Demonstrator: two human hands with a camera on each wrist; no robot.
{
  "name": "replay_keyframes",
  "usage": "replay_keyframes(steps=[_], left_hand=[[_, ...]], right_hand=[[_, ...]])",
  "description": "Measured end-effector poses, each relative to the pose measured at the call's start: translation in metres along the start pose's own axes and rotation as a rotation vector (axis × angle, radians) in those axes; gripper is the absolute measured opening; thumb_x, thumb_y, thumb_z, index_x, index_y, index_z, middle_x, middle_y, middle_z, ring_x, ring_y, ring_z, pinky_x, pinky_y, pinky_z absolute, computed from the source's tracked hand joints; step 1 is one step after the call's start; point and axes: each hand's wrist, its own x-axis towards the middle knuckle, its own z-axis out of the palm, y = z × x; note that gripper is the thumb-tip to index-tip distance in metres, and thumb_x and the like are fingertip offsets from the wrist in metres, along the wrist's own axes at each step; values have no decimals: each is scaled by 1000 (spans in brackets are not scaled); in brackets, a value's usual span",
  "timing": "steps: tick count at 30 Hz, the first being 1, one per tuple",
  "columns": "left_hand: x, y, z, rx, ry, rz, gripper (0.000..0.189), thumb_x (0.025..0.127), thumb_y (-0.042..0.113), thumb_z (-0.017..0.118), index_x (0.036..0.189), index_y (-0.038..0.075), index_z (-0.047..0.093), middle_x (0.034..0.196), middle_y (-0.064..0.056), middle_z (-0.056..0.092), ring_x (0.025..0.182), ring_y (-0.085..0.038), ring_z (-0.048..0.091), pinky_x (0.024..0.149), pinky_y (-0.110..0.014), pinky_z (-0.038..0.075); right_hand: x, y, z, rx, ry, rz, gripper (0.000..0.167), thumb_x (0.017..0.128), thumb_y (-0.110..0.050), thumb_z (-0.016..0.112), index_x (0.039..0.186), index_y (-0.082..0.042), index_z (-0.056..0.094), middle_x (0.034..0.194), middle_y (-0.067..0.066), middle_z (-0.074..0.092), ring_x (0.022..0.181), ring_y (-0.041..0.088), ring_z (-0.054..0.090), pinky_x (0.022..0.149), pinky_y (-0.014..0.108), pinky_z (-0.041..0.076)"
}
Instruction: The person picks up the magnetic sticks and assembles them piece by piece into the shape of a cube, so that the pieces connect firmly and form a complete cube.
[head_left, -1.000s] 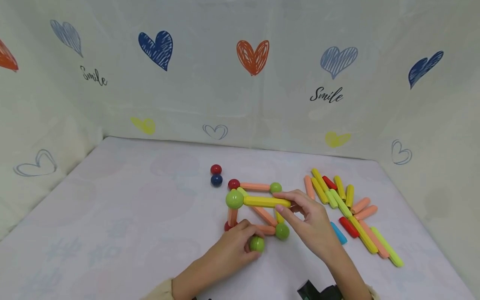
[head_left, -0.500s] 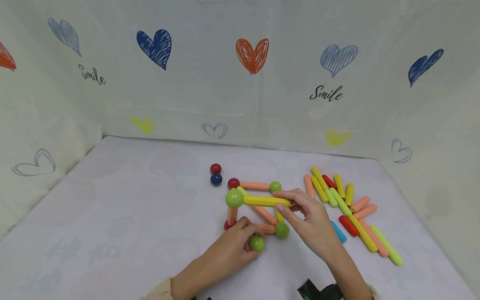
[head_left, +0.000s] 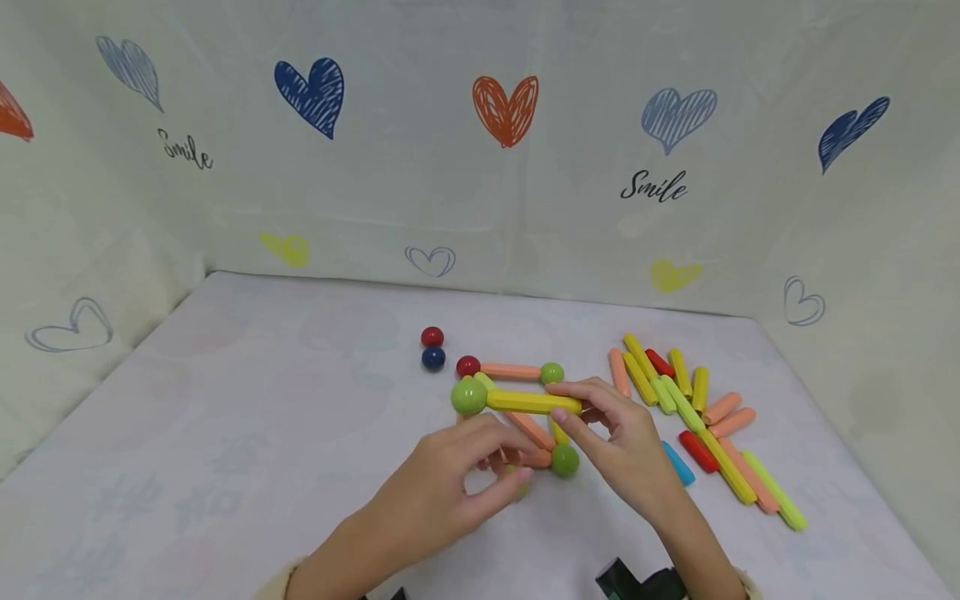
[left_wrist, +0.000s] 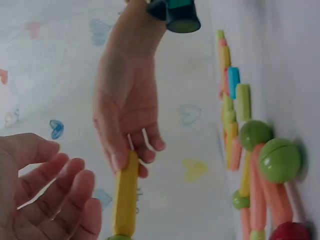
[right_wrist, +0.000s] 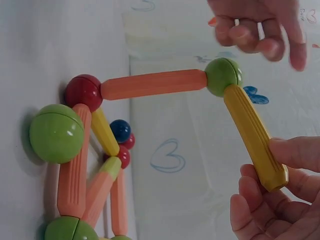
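Note:
My right hand [head_left: 626,442] pinches the free end of a yellow stick [right_wrist: 255,132] between thumb and fingers. The stick's other end meets a green ball [right_wrist: 222,76], which tops an orange stick [right_wrist: 152,85] standing up from a red ball [right_wrist: 83,92]. Below, sticks and balls form a frame on the table, with a green ball [head_left: 565,460] at its near right corner. My left hand [head_left: 442,479] hovers over the near left side, fingers loosely bent and holding nothing. Another green ball [left_wrist: 280,161] sits by the frame's near side, mostly hidden by that hand in the head view.
Loose sticks in yellow, orange, red, green and blue lie in a pile [head_left: 697,425] on the right. A red ball [head_left: 432,337] and a dark blue ball [head_left: 433,359] rest behind the frame. A cloth printed with hearts [head_left: 506,112] hangs behind the table.
My left hand has let go of the green ball at the frame's near side and lifted off it, its fingers spreading. My right hand and the yellow stick stay in place.

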Motion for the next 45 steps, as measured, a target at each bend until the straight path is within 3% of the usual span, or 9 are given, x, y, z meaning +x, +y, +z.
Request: replay_keyframes(steps=[4, 7, 12, 18, 25, 29, 34, 39, 45], left_hand=[[8, 1, -16, 26, 145, 120, 18, 85, 11, 66, 102, 13, 63, 89, 6, 61, 72, -4, 49, 61, -15, 45], [17, -6, -26, 189, 166, 94, 23, 83, 16, 70, 104, 12, 62, 93, 3, 57, 83, -10, 46, 68, -21, 43], [25, -21, -30, 423, 19, -41, 33, 84, 31, 68, 113, 15, 61, 105, 0, 55, 97, -16, 42, 80, -30, 43], [25, -32, -25, 453, -135, -95, 29, 90, 33, 61, 113, 16, 58, 99, 3, 54, 91, -14, 45, 78, -29, 46], [26, -34, -21, 427, -184, -131, 27, 92, 31, 57, 113, 14, 54, 97, 4, 48, 85, -10, 42, 76, -25, 44], [27, -34, -20, 380, -186, -157, 26, 92, 28, 57, 113, 13, 53, 97, 4, 47, 87, -10, 42, 77, -25, 44], [27, -32, -18, 367, -179, -182, 26, 92, 29, 57, 113, 14, 52, 98, 4, 46, 88, -10, 42, 78, -25, 44], [26, -31, -18, 365, -167, -185, 26, 92, 29, 57, 112, 14, 52, 96, 5, 46, 87, -9, 42, 76, -25, 44], [24, -31, -16, 373, -169, -175, 26, 93, 29, 56, 113, 14, 52, 96, 5, 46, 88, -10, 41, 77, -25, 43]], right_hand=[[0, 0, 0, 1, -5, 1, 24, 89, -17, 63, 112, -11, 65, 95, -4, 64, 82, 11, 58, 74, 19, 51], [0, 0, 0, -3, -9, 5, 24, 89, -18, 63, 112, -12, 65, 94, -5, 64, 81, 12, 58, 74, 19, 51], [1, 0, 0, -4, -14, 11, 25, 88, -18, 63, 112, -12, 65, 94, -5, 63, 81, 9, 57, 74, 19, 51], [2, 0, 1, -8, -16, 7, 25, 88, -17, 64, 112, -10, 65, 94, -4, 64, 80, 8, 57, 74, 19, 51], [3, 1, -2, -5, -42, 6, 27, 88, -17, 64, 114, -12, 64, 95, -4, 64, 81, 10, 57, 73, 19, 51], [3, 3, -5, -25, -122, 50, 35, 85, -18, 67, 119, -11, 60, 92, -1, 63, 80, 12, 56, 70, 20, 50], [6, 10, -1, -68, -296, 168, 35, 84, -18, 68, 115, -6, 58, 84, 0, 60, 74, 13, 53, 63, 20, 48], [5, 21, 15, -134, -484, 153, 29, 83, -22, 70, 106, -5, 63, 72, -6, 58, 63, 7, 50, 56, 19, 44], [-1, 24, 37, -185, -601, 147, 47, 80, -21, 73, 123, -12, 58, 66, -8, 51, 58, 5, 45, 53, 19, 37]])
